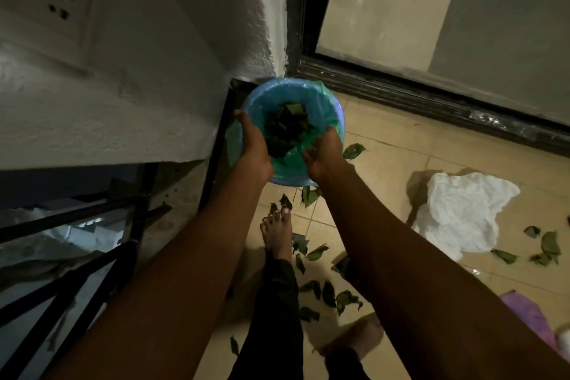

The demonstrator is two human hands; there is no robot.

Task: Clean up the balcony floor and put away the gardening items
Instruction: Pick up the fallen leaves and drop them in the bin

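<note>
Standing in the corner where the white wall meets the door track: one blue waste bin, round, fitted with a green plastic liner folded over its rim.

Contents: dark green leaves, heaped inside the bin.

Left hand: back turned up, fingers straight and held together, lying along the bin's left rim on the liner. Nothing held.

Right hand: at the bin's right rim, palm turned toward the bin's middle, fingers loosely curved and a little apart, thumb standing off from them. Nothing seen in it; whether the fingertips touch the liner cannot be told.

Fallen leaves: scattered on the beige tiled floor on the near side of the bin. One leaf lies just beside the bin's right wall. Further leaves lie well to the bin's right.

Bare foot: on the tiles near the bin, toes pointing at it, leaves around it.

White crumpled sheet: on the floor right of the bin, apart from it.

Purple item: farther right, cut off by the picture edge, kind not clear.

Black railing: left of the bin.

Wall socket: high on the wall, up and left of the bin.

Glass sliding door: behind the bin, to its right.
</note>
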